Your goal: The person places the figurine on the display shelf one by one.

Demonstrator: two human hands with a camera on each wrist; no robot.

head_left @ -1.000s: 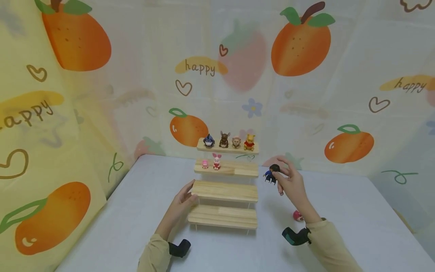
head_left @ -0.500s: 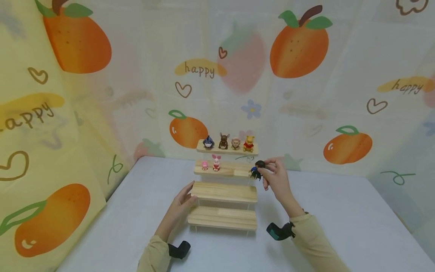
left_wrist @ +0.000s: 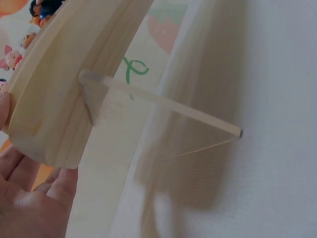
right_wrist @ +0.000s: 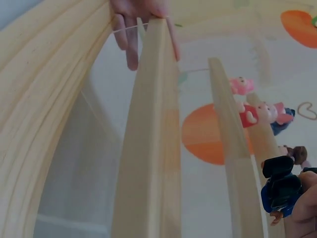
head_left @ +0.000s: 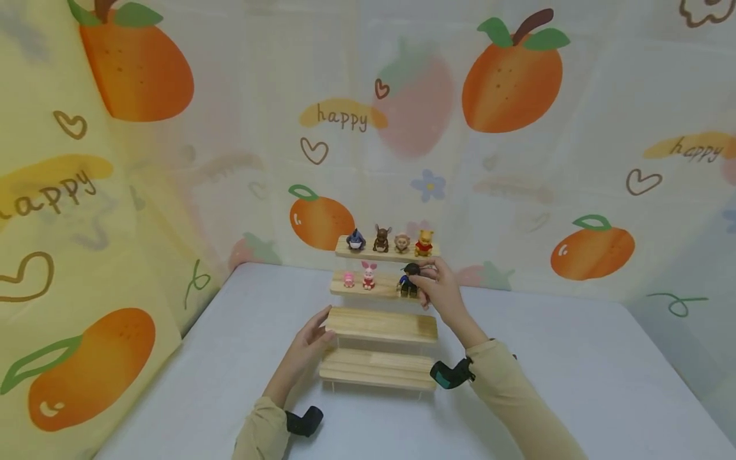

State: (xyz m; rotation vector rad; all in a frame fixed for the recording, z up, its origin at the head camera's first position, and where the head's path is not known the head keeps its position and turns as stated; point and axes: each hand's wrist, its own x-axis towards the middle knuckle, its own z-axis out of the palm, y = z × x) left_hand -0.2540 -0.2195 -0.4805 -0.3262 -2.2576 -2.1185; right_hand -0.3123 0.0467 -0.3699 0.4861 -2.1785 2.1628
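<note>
In the head view, my right hand [head_left: 445, 291] pinches a small toy figure [head_left: 406, 286] with black hair, a blue top and black legs. The figure is upright at the right part of the second tier from the top [head_left: 379, 291]; whether its feet touch the wood I cannot tell. The right wrist view shows the figure [right_wrist: 281, 186] from below, with fingertips at its side. My left hand [head_left: 307, 342] grips the left end of a tiered wooden display shelf [head_left: 379, 324] at its third tier, thumb on one face and fingers on the other.
A pink figure [head_left: 348, 279] and a pink-eared piglet figure [head_left: 368, 276] stand left on the second tier. The top tier carries a blue donkey [head_left: 356, 241], a brown kangaroo [head_left: 382, 239], a pale round-faced figure [head_left: 402, 243] and a yellow bear [head_left: 423, 243]. Thin legs support the bottom tier [head_left: 376, 369].
My right hand has carried the toy figure leftward, from beside the shelf to over the second tier. The left hand stays put. A red toy seen earlier near the right wrist is out of sight.
</note>
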